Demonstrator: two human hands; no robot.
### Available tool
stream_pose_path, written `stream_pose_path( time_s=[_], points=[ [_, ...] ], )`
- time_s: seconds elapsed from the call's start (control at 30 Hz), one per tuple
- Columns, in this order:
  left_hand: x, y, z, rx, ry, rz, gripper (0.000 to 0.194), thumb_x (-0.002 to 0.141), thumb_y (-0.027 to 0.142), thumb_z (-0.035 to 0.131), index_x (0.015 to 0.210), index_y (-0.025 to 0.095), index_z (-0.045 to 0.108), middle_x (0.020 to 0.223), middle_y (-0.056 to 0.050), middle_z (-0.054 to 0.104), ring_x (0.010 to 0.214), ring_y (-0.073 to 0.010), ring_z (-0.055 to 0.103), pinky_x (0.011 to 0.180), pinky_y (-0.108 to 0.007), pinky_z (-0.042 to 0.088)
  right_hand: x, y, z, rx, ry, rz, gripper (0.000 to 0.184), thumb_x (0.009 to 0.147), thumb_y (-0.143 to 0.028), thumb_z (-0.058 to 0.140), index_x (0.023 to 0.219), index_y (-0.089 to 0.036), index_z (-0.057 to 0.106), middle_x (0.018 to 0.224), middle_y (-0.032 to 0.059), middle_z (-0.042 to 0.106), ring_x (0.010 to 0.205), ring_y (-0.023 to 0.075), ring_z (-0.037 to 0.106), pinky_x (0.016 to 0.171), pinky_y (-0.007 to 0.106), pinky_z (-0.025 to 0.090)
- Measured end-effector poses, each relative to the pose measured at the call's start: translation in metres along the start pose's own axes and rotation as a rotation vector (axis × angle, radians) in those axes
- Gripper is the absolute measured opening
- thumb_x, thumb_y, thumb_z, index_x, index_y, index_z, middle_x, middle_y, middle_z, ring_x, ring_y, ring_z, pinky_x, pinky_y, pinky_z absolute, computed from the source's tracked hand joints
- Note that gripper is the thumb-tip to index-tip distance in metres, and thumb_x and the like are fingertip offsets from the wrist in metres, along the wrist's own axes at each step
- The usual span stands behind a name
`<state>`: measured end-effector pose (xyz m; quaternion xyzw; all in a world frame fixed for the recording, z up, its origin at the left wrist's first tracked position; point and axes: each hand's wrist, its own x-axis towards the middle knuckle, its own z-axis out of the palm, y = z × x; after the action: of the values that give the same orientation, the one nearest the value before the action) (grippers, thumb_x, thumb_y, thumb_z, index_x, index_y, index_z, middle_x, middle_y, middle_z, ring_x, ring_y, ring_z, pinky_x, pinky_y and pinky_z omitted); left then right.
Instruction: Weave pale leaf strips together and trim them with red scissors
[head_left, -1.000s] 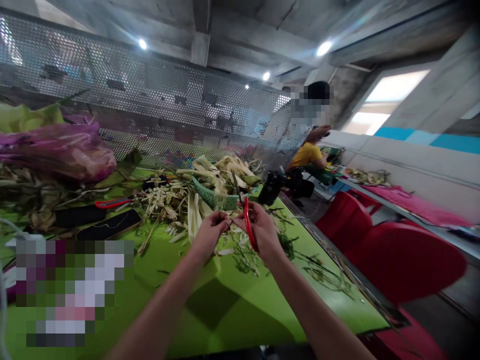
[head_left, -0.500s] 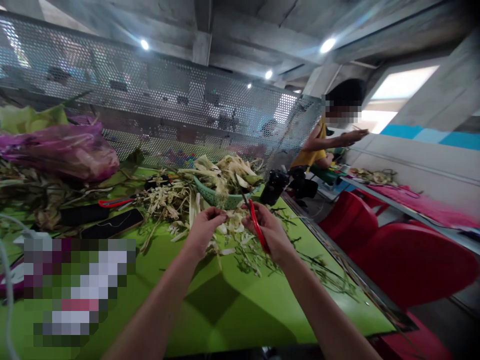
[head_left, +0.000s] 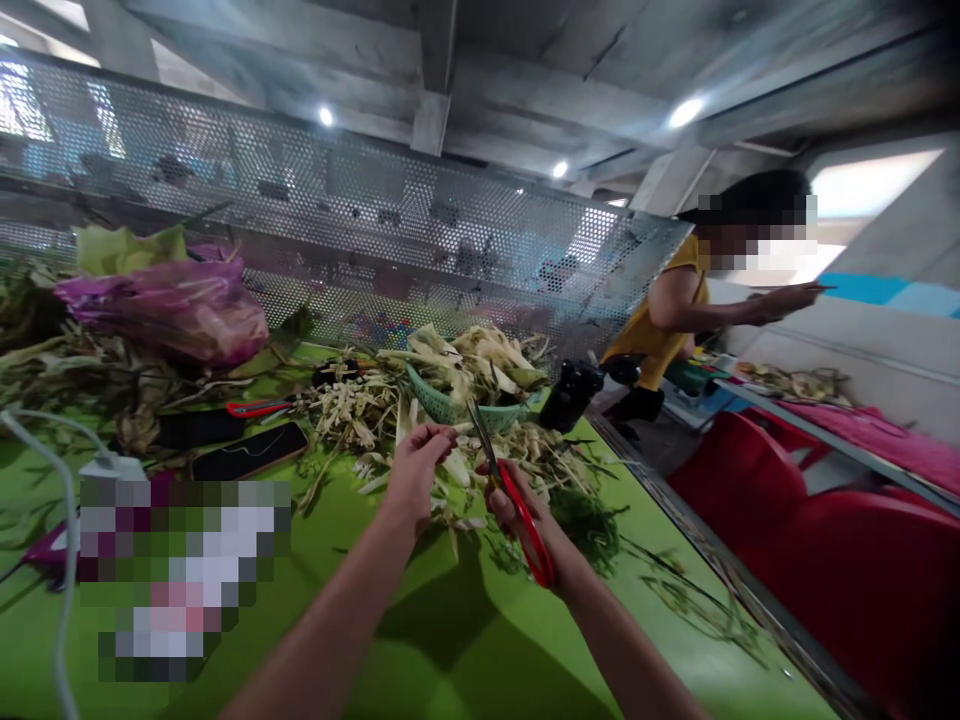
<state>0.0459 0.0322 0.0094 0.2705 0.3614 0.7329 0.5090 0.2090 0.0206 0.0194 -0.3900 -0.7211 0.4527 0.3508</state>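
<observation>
In my right hand [head_left: 517, 505] are red-handled scissors [head_left: 529, 525], their dark blades pointing up and forward toward the basket. My left hand [head_left: 420, 465] is closed in a pinch beside the blades; whatever the fingertips hold is too small to make out. Beyond both hands, a green plastic basket [head_left: 442, 408] is heaped with pale dried husks or leaves [head_left: 480, 355]. Dry plant scraps [head_left: 360, 415] pile up left of it. Thin green trimmings [head_left: 592, 525] lie to the right of my right hand.
On the green table [head_left: 442, 640] lie a phone [head_left: 251, 450], another red-handled tool [head_left: 259, 408] and a pink plastic bag [head_left: 169, 310]. A black bottle-like object [head_left: 571, 395] stands by the right edge. Red chairs [head_left: 847, 540] and a person in yellow [head_left: 660, 310] are on the right.
My right hand has drawn back a little from my left, and the scissors show more fully, blades forward. The view has shifted left, and the person in yellow leans further right.
</observation>
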Motion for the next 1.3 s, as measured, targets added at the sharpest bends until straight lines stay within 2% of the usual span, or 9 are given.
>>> stream_pose_path(
  time_s=[0.17,0.33,0.53,0.73,0.87,1.0,1.1,1.2,1.3],
  points=[
    [0.000,0.000,0.002,-0.047,0.015,-0.018,0.011,0.061,0.024,0.070,0.067,0.017,0.064,0.066,0.002,0.060,0.063,-0.0085,0.051,0.065,-0.021,0.039,0.002,-0.002,0.004,0.010,0.005,0.068,0.052,0.078,-0.058,0.057,0.116,-0.024,0.052,0.072,0.0011,0.048,0.069,0.0181,0.050,0.057,0.028,0.040],
    [-0.002,0.003,0.005,-0.064,0.012,-0.011,0.012,0.060,0.024,0.071,0.065,0.017,0.064,0.063,0.003,0.059,0.060,-0.0076,0.050,0.063,-0.021,0.039,0.008,0.010,0.003,0.008,-0.015,0.041,0.057,0.074,-0.063,0.058,0.113,-0.023,0.052,0.070,0.0004,0.046,0.067,0.0180,0.049,0.056,0.028,0.039],
    [-0.001,0.005,0.006,-0.063,0.029,-0.014,0.012,0.060,0.023,0.071,0.063,0.016,0.063,0.061,0.003,0.057,0.059,-0.0071,0.049,0.062,-0.020,0.038,0.011,0.021,0.003,0.012,0.006,0.036,0.053,0.074,-0.059,0.062,0.114,-0.025,0.053,0.063,-0.0015,0.044,0.062,0.0175,0.048,0.053,0.028,0.037],
    [0.001,0.001,0.004,-0.068,0.040,-0.049,0.016,0.059,0.025,0.074,0.066,0.016,0.063,0.063,0.002,0.058,0.063,-0.0090,0.052,0.066,-0.023,0.041,0.011,0.016,0.005,0.065,0.014,0.079,0.044,0.070,-0.053,0.068,0.100,-0.023,0.058,0.056,-0.0035,0.042,0.048,0.0128,0.042,0.043,0.024,0.033],
    [0.000,0.002,0.002,-0.041,0.013,-0.044,0.018,0.061,0.029,0.074,0.069,0.016,0.064,0.067,0.002,0.059,0.066,-0.0097,0.053,0.068,-0.023,0.041,0.007,0.010,0.007,0.038,0.073,0.160,0.040,0.072,-0.052,0.065,0.096,-0.021,0.057,0.058,-0.0048,0.043,0.041,0.0083,0.035,0.037,0.020,0.029],
    [-0.002,0.005,0.001,-0.027,0.014,-0.009,0.017,0.062,0.027,0.074,0.069,0.015,0.065,0.067,0.002,0.059,0.065,-0.0083,0.052,0.068,-0.021,0.040,0.004,0.014,-0.010,-0.212,0.137,0.115,0.037,0.077,-0.048,0.058,0.101,-0.021,0.059,0.063,-0.0017,0.054,0.047,0.0121,0.046,0.042,0.023,0.037],
    [-0.002,0.006,0.002,-0.008,0.005,0.010,0.016,0.062,0.027,0.073,0.069,0.014,0.065,0.066,0.001,0.059,0.064,-0.0082,0.051,0.065,-0.021,0.039,0.003,0.027,-0.035,-0.576,0.149,0.033,0.031,0.075,-0.036,0.059,0.103,-0.023,0.062,0.083,0.0027,0.067,0.072,0.0212,0.061,0.063,0.029,0.046],
    [-0.003,0.007,0.004,0.048,-0.007,0.020,0.015,0.063,0.027,0.072,0.069,0.014,0.065,0.065,0.001,0.059,0.065,-0.0090,0.051,0.066,-0.021,0.038,-0.001,0.040,-0.059,-0.861,0.119,0.111,0.045,0.073,-0.022,0.055,0.118,-0.023,0.059,0.099,0.0054,0.070,0.086,0.0260,0.064,0.071,0.033,0.046],
    [-0.002,0.006,0.004,0.122,-0.037,0.034,0.014,0.065,0.027,0.070,0.068,0.014,0.064,0.065,0.001,0.058,0.065,-0.0093,0.050,0.066,-0.022,0.038,-0.003,0.039,-0.073,-1.025,0.040,0.099,0.057,0.071,-0.015,0.052,0.126,-0.029,0.055,0.111,0.0054,0.068,0.092,0.0264,0.065,0.073,0.033,0.047]
  ],
)
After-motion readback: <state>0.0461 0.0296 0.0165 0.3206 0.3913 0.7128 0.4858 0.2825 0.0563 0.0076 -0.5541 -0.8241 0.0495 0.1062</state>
